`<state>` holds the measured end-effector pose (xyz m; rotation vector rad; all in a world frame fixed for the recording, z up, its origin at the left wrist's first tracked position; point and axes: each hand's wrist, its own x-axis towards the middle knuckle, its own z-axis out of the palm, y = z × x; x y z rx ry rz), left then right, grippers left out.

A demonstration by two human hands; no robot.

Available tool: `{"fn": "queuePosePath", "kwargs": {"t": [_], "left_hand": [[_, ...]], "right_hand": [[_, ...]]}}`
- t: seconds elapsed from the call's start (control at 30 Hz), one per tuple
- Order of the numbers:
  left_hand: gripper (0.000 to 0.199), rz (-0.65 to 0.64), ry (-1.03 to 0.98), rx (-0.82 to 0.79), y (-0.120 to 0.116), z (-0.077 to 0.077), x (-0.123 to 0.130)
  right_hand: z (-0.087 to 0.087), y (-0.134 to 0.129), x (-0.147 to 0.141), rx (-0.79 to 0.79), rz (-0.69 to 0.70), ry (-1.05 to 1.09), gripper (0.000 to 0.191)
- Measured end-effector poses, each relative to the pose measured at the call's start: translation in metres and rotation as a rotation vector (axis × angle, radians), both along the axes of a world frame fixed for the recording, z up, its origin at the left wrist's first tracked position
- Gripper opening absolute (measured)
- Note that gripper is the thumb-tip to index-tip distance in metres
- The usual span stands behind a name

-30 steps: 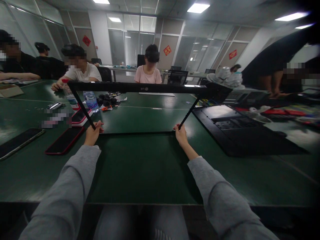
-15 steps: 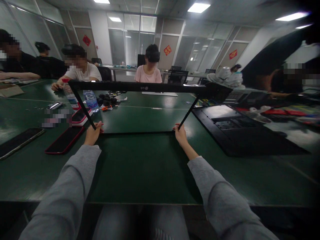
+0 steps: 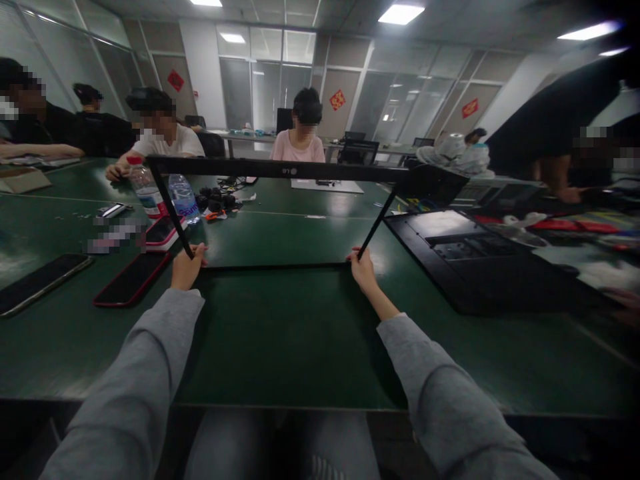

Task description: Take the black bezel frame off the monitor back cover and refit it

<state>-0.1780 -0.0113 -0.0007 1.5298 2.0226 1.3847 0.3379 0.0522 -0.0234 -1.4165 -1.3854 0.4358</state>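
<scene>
A thin black monitor bezel frame (image 3: 240,168) with an upside-down LG logo stands tilted over the green table (image 3: 280,347). Its thin edge is nearest me, and the wider logo edge is raised at the far side. My left hand (image 3: 189,267) is closed around the frame's near left corner. At the near right corner, my right hand (image 3: 362,268) grips the other side the same way. Through the frame's opening the bare tabletop shows. To the right lies a large black monitor back cover (image 3: 465,257), flat on the table and apart from my hand.
Left of my left hand lie a red-edged phone (image 3: 133,279), a pink-edged phone (image 3: 165,230) and a dark phone (image 3: 43,283). Two water bottles (image 3: 183,200) stand behind them. Black cables (image 3: 217,200) lie beyond. Several people sit around; one person (image 3: 299,143) faces me across the table.
The bezel frame and my hands keep almost the same pose, the far edge tilting very slightly. At the right, a person's arm has shifted and a blurred hand shows by the back cover.
</scene>
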Motion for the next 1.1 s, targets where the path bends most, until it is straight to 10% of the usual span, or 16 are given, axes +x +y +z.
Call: {"fn": "queuePosePath", "kwargs": {"t": [0.6, 1.1], "left_hand": [[0.043, 0.149, 0.299, -0.305, -0.005, 0.006, 0.001], [0.046, 0.178, 0.323, -0.254, -0.007, 0.007, 0.004]], "right_hand": [[0.0, -0.002, -0.002, -0.084, -0.028, 0.032, 0.055], [-0.006, 0.001, 0.003, -0.063, -0.042, -0.002, 0.047]]}}
